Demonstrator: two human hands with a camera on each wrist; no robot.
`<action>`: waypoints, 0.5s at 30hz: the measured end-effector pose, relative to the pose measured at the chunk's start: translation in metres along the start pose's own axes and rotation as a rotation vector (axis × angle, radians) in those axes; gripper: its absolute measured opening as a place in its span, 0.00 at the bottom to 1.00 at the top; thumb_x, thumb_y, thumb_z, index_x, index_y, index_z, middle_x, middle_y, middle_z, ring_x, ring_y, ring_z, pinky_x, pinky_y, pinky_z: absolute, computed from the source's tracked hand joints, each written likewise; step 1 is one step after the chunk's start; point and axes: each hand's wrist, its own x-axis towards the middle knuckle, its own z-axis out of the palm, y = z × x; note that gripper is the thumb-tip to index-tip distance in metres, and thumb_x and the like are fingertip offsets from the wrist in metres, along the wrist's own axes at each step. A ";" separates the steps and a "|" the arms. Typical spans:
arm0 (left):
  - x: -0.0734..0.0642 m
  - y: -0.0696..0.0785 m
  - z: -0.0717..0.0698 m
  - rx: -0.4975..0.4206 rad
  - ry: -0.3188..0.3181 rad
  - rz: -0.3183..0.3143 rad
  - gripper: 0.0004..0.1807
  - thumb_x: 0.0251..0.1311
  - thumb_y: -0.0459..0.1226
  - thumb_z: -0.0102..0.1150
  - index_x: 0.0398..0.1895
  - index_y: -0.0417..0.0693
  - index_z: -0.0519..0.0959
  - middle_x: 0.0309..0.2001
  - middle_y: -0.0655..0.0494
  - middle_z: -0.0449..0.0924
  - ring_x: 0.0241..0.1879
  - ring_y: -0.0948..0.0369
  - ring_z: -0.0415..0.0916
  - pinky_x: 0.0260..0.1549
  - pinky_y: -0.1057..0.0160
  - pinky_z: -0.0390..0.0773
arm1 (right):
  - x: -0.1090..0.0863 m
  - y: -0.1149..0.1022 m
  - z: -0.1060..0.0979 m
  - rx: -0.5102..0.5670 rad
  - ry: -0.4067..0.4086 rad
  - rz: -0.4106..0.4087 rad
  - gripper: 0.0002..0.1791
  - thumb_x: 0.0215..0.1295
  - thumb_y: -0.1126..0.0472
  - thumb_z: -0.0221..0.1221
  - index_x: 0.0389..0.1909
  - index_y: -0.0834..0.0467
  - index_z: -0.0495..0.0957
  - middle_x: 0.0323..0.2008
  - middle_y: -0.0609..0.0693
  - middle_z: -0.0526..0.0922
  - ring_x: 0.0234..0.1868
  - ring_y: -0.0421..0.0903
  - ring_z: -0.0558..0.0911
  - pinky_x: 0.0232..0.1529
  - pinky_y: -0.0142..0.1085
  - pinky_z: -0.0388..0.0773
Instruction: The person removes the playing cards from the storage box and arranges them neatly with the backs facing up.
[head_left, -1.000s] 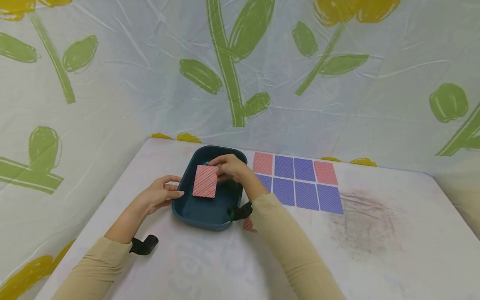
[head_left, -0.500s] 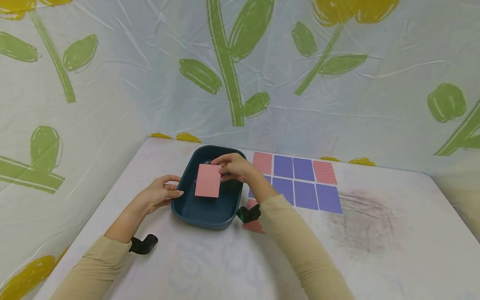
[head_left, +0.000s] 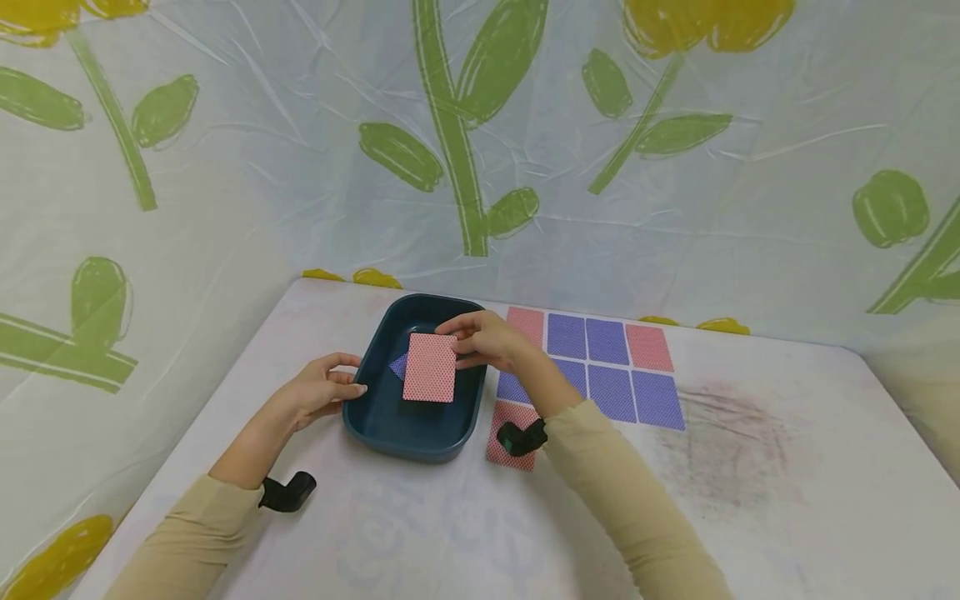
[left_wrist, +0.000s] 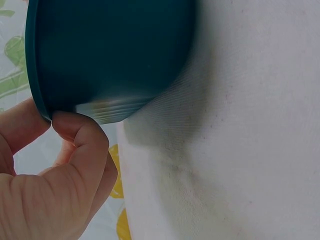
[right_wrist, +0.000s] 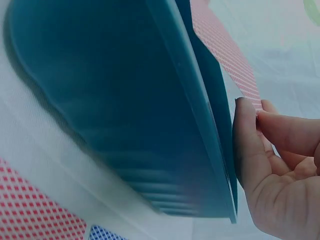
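A red-backed playing card (head_left: pixel 429 368) is pinched at its right edge by my right hand (head_left: pixel 491 340), above the dark blue bin (head_left: pixel 408 442). Under it, part of a blue-backed card (head_left: pixel 398 367) shows inside the bin. In the right wrist view the red card (right_wrist: pixel 227 47) stands past the bin's rim (right_wrist: pixel 195 90), between thumb and fingers. My left hand (head_left: pixel 322 390) grips the bin's left rim; the left wrist view shows its thumb and fingers (left_wrist: pixel 82 137) pinching that rim.
Right of the bin, red and blue cards lie in rows on the white table (head_left: pixel 420 533), among them a blue card (head_left: pixel 658 400) and a red card (head_left: pixel 650 347). Another red card (head_left: pixel 510 458) lies nearer, partly under the right wrist's camera. A flowered sheet (head_left: pixel 300 167) hangs behind.
My right hand has moved right with the red card, uncovering part of the blue card in the bin and more of the near red card. The left hand has stayed on the rim.
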 end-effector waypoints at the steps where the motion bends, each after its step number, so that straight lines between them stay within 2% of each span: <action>1: 0.000 0.000 0.000 -0.002 -0.002 0.000 0.31 0.60 0.30 0.57 0.64 0.35 0.57 0.36 0.51 0.69 0.33 0.60 0.70 0.34 0.65 0.73 | -0.002 0.000 -0.001 0.000 -0.003 -0.003 0.19 0.63 0.75 0.52 0.55 0.67 0.73 0.34 0.55 0.72 0.34 0.44 0.77 0.41 0.42 0.78; 10: 0.000 0.000 0.000 -0.010 -0.011 0.005 0.30 0.60 0.29 0.57 0.64 0.35 0.57 0.35 0.51 0.70 0.33 0.61 0.71 0.34 0.65 0.74 | -0.018 0.002 -0.014 -0.027 -0.028 -0.055 0.19 0.63 0.74 0.51 0.56 0.68 0.71 0.33 0.53 0.72 0.35 0.45 0.76 0.42 0.41 0.78; 15: 0.000 0.000 0.000 -0.012 -0.012 -0.001 0.30 0.60 0.29 0.56 0.64 0.35 0.57 0.34 0.52 0.70 0.33 0.61 0.71 0.33 0.65 0.73 | -0.026 0.004 -0.020 -0.027 -0.025 -0.054 0.19 0.63 0.74 0.52 0.56 0.68 0.72 0.34 0.54 0.72 0.36 0.46 0.76 0.42 0.42 0.78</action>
